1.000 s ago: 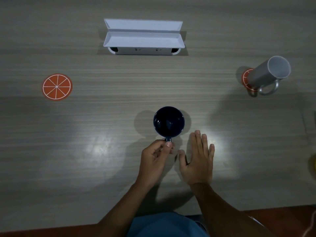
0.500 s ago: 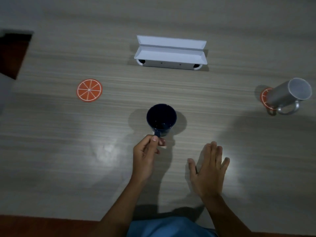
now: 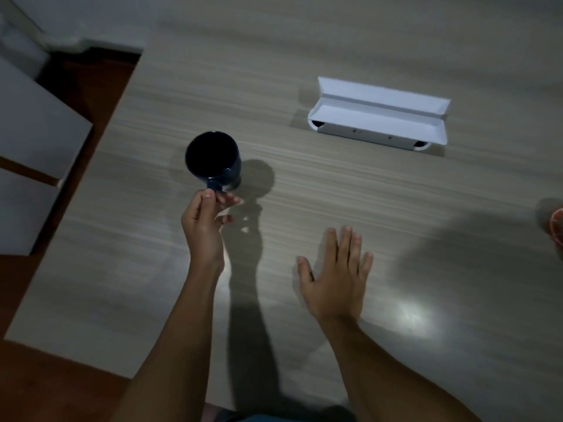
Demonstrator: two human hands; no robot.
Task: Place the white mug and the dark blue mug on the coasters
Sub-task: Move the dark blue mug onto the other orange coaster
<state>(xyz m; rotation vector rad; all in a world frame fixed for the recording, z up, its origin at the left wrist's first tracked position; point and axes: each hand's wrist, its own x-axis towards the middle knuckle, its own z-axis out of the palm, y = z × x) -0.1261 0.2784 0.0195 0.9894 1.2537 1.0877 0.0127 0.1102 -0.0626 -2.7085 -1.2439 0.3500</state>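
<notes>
The dark blue mug (image 3: 213,159) is upright at the left of the grey wooden table (image 3: 320,193), and my left hand (image 3: 204,220) pinches its handle from the near side. Whether the mug rests on the table or hangs just above it I cannot tell. The left orange-slice coaster is not visible; the mug may cover it. My right hand (image 3: 336,275) lies flat with fingers spread near the table's middle. A sliver of the right orange coaster (image 3: 558,228) shows at the right edge. The white mug is out of view.
A long white open box (image 3: 380,120) stands at the back of the table. The table's left edge (image 3: 100,153) drops to a reddish-brown floor, where white furniture (image 3: 33,153) stands close by.
My left hand has carried the dark blue mug to the left, to where the left coaster was. The view has swung left, so the white mug has left the frame. My right hand stays flat.
</notes>
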